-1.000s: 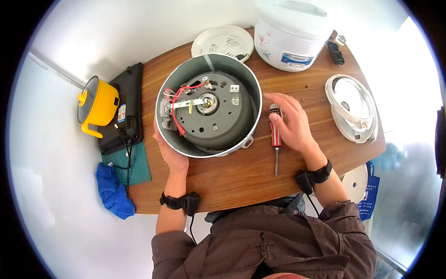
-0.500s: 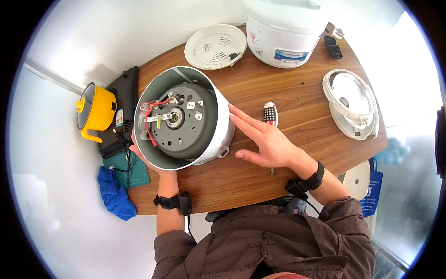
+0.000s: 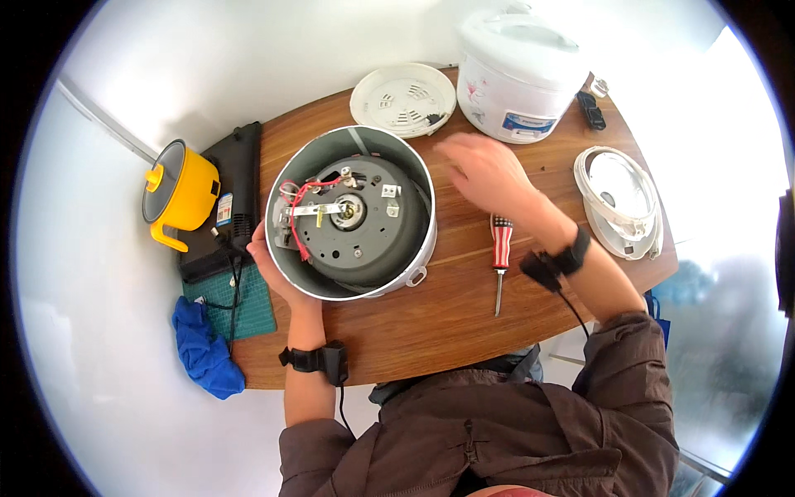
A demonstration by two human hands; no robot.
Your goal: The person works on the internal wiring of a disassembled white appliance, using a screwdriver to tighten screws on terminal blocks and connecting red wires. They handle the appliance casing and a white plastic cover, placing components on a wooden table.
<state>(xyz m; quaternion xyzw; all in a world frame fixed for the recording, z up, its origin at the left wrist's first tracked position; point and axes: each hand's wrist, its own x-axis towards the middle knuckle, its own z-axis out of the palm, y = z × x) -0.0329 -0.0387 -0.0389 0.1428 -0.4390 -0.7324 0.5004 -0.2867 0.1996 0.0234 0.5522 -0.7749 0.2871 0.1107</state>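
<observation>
A white rice cooker body (image 3: 424, 248) stands on the table with its underside up. Inside its rim show a grey heating assembly (image 3: 377, 236), red wires (image 3: 300, 236) and a metal strip (image 3: 315, 210). My left hand (image 3: 277, 269) grips the shell at its lower left; part of the fingers is hidden behind it. Off the shell, my right hand (image 3: 489, 174) hangs over the table to the upper right, fingers loosely apart and slightly blurred, with nothing visible in them. Below it lies a screwdriver (image 3: 502, 248) with a striped red and white handle.
A vented white base plate (image 3: 402, 103) lies at the back beside a closed white rice cooker (image 3: 522, 83). White ring-shaped lid parts (image 3: 621, 199) lie at right, near a black clip (image 3: 590, 110). At left are a yellow pot (image 3: 180, 195), black case (image 3: 217, 257), green mat (image 3: 248, 302) and blue cloth (image 3: 203, 352).
My right hand has left the shell's side and moved up and away, uncovering the screwdriver. The cooker body looks more upright, and the whole view has shifted slightly.
</observation>
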